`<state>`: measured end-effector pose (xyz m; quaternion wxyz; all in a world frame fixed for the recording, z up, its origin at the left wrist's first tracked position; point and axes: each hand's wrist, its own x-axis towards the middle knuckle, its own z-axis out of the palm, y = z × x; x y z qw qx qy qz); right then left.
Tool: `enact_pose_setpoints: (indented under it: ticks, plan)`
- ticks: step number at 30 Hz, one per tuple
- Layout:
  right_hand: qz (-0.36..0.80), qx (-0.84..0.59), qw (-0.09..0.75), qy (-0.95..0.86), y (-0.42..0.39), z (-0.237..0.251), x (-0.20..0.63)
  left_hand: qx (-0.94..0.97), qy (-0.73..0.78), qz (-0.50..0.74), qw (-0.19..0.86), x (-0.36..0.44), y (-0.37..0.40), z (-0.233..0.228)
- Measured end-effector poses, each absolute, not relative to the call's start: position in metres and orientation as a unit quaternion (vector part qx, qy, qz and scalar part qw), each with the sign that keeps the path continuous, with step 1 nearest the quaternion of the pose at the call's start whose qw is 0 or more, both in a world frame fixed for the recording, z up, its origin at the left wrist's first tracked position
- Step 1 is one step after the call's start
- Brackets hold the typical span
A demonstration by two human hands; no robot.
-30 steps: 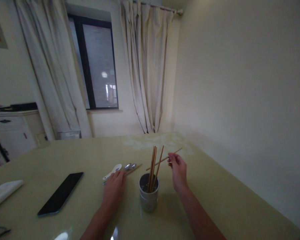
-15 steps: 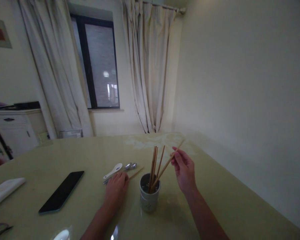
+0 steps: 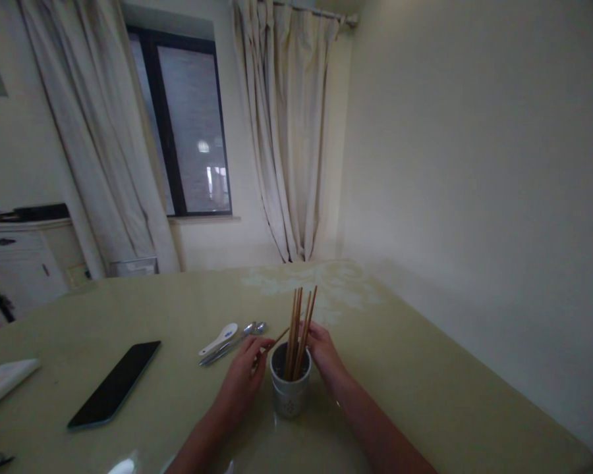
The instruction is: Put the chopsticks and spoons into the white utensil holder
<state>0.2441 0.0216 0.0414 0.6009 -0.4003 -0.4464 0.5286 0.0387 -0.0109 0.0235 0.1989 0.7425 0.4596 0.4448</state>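
At the far left edge a folded white cloth [image 3: 2,388] lies on the pale green tabletop [image 3: 425,395], and to its right a dark phone [image 3: 114,384] lies flat, face up. Further right, near the middle, a white ceramic spoon [image 3: 221,338] and two metal spoons [image 3: 237,342] lie side by side, just left of the hands.

The left hand [image 3: 242,382] now pinches a single wooden chopstick [image 3: 273,343] between its fingertips, the stick's far end lifted and pointing toward the cup; half a second ago this hand lay flat on the tabletop with that chopstick lying beside it. So the hand is closed narrowly on the stick, which is no longer resting flat.

Just right of it stands the white cup [image 3: 289,388] with a bundle of chopsticks [image 3: 299,329] upright inside, leaning slightly right. The chopstick that the right hand was feeding in at a slant a moment ago is now among them.

The right hand [image 3: 325,352] has dropped from above the cup to its far right side, fingers close against the rim or the sticks; it carries nothing I can see, and whether it grips the cup is not clear. By my reading, one stick has gone in and the last loose one is being taken up.

Behind, curtains and a dark window.
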Motion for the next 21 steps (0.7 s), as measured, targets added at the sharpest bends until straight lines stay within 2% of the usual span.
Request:
enact_pose_setpoints:
  ticks: [3, 5, 9, 12, 14, 17, 21]
  plan:
    - [0.574, -0.372, 0.563, -0.464, 0.020, 0.038, 0.234, 0.750, 0.438, 0.443, 0.222, 0.045, -0.015, 0.029]
    - [0.563, -0.363, 0.578, -0.466, 0.019, 0.041, 0.234, 0.748, 0.444, 0.441, 0.221, 0.045, -0.014, 0.030]
    - [0.443, -0.385, 0.681, -0.438, 0.021, 0.057, 0.254, 0.731, 0.523, 0.417, 0.134, 0.029, -0.005, 0.024]
    - [0.308, -0.393, 0.771, -0.396, 0.025, 0.073, 0.284, 0.711, 0.627, 0.318, 0.007, 0.010, 0.001, 0.019]
    - [0.267, -0.371, 0.817, -0.352, 0.025, 0.082, 0.303, 0.694, 0.679, 0.233, -0.054, 0.000, 0.002, 0.017]
    - [0.298, -0.329, 0.848, -0.289, 0.022, 0.093, 0.319, 0.686, 0.704, 0.168, -0.081, -0.007, 0.001, 0.015]
    - [0.373, -0.283, 0.836, -0.284, 0.013, 0.101, 0.311, 0.685, 0.707, 0.155, -0.080, -0.006, 0.000, 0.016]
